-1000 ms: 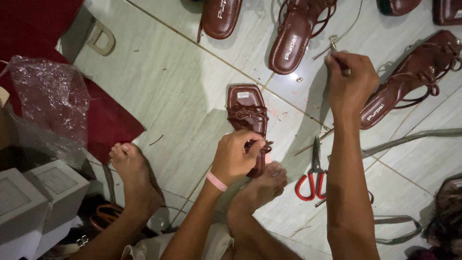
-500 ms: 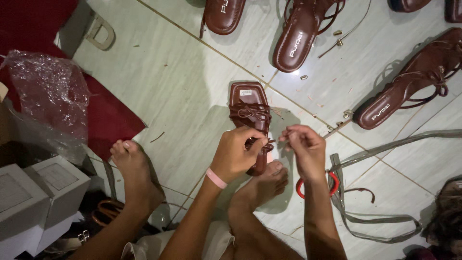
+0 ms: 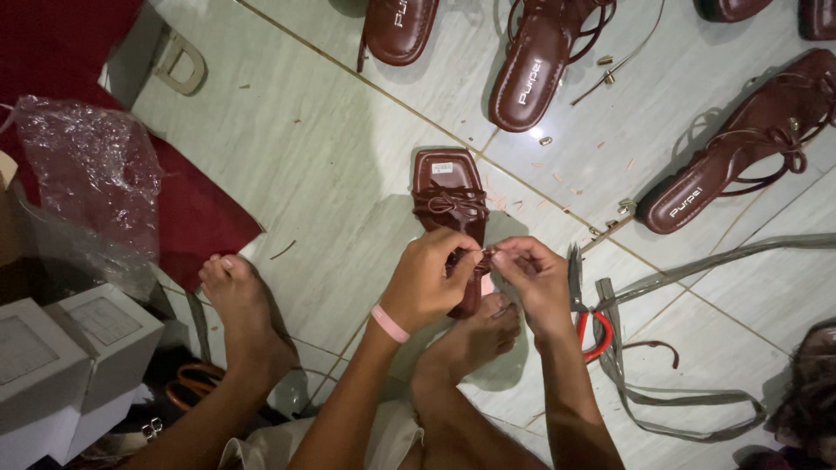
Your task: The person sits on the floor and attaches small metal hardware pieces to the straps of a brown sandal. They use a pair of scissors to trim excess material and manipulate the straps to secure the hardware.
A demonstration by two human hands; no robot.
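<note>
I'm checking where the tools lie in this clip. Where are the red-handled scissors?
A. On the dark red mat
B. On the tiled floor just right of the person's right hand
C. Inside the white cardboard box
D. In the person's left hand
B: the red-handled scissors lie on the pale tiled floor, partly hidden behind the right hand, which meets the left hand at the brown strappy sandal.

Dark brown flat sandal (image 3: 451, 204) with square toe and thin bow strap, lying sole-down on pale floor tiles, toe pointing away, heel end hidden under fingers and toes
</note>
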